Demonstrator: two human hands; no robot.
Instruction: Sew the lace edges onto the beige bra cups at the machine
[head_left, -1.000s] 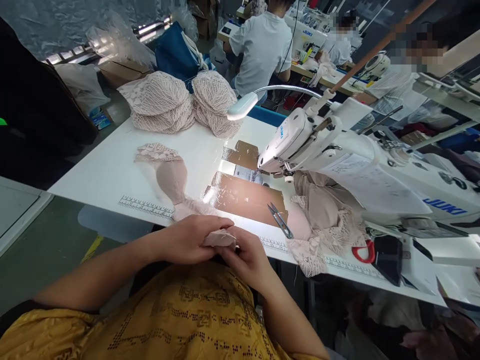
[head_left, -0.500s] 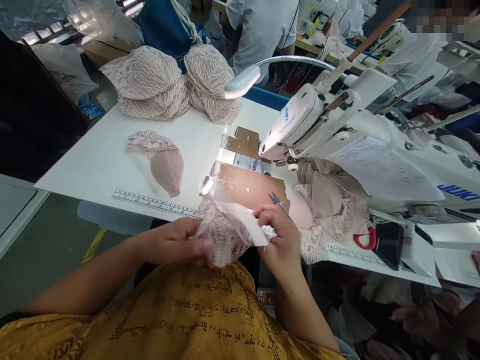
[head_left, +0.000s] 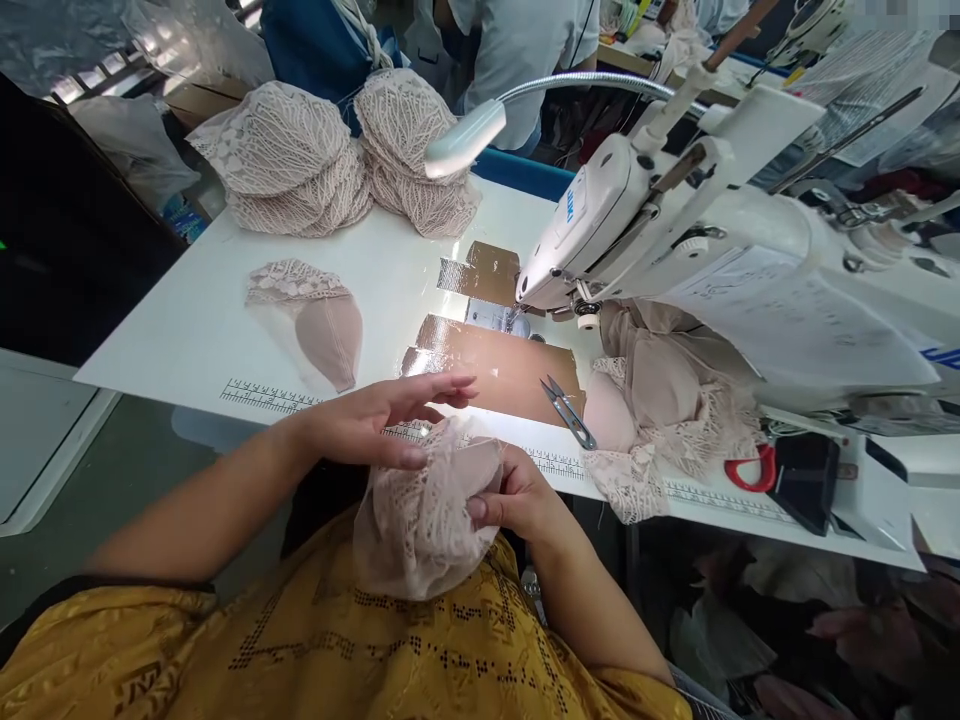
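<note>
A beige lace bra cup (head_left: 427,520) hangs in front of my body, just off the table's front edge. My right hand (head_left: 517,495) pinches its right side between thumb and fingers. Above the lace, my left hand (head_left: 382,420) has its fingers stretched out, the thumb close to the fabric; whether it touches I cannot tell. Thread snips (head_left: 568,412) lie on the table right of my hands, beside brown tape (head_left: 495,365). A single lace-topped cup piece (head_left: 328,335) lies flat on the left of the table.
Stacks of lace cups (head_left: 289,165) stand at the back left. A white sewing machine (head_left: 592,215) with a lamp (head_left: 465,140) is at the right. Sewn beige pieces (head_left: 652,390) pile beside it, near red-handled scissors (head_left: 752,468). A person in white (head_left: 521,55) sits behind.
My left hand has let go of the lace and risen with its fingers spread. The lace piece has dropped lower and turned, still in my right hand. The view has shifted slightly.
</note>
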